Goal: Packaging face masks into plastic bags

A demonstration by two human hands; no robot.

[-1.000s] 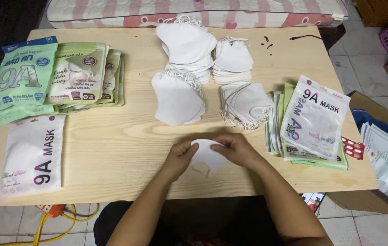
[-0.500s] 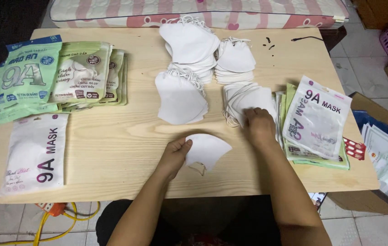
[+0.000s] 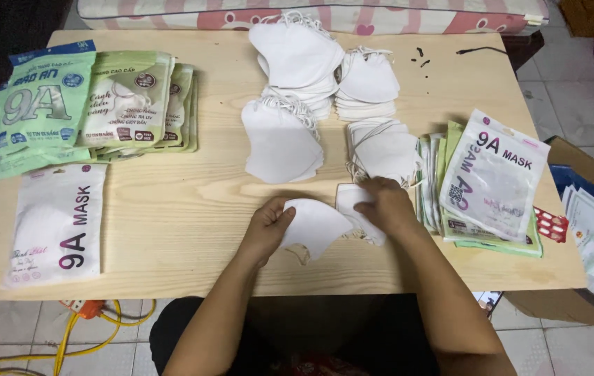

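Our left hand pinches a folded white mask; just beside it, our right hand grips a second mask.

hands on white masks

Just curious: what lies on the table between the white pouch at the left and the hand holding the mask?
Nothing: in the head view, bare table separates the white pouch from the left hand.
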